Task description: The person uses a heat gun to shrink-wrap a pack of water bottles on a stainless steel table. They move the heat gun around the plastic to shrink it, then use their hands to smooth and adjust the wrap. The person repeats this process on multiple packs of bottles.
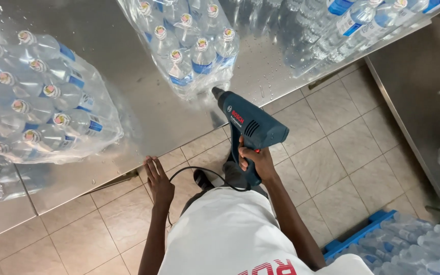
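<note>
My right hand point(254, 159) grips the handle of a dark blue heat gun point(248, 125), whose nozzle points at the near end of a plastic-wrapped pack of water bottles point(187, 43) lying on a steel table point(128, 117). My left hand point(158, 181) is flat, fingers apart, resting at the table's front edge and holding nothing. The gun's black cord point(199, 173) loops between my two hands.
A second wrapped bottle pack point(42, 97) lies on the table at the left. More bottles point(352, 23) crowd the table's far right. A blue pallet with bottle packs point(408, 244) sits on the tiled floor at lower right. Another steel surface point(423, 102) stands at the right.
</note>
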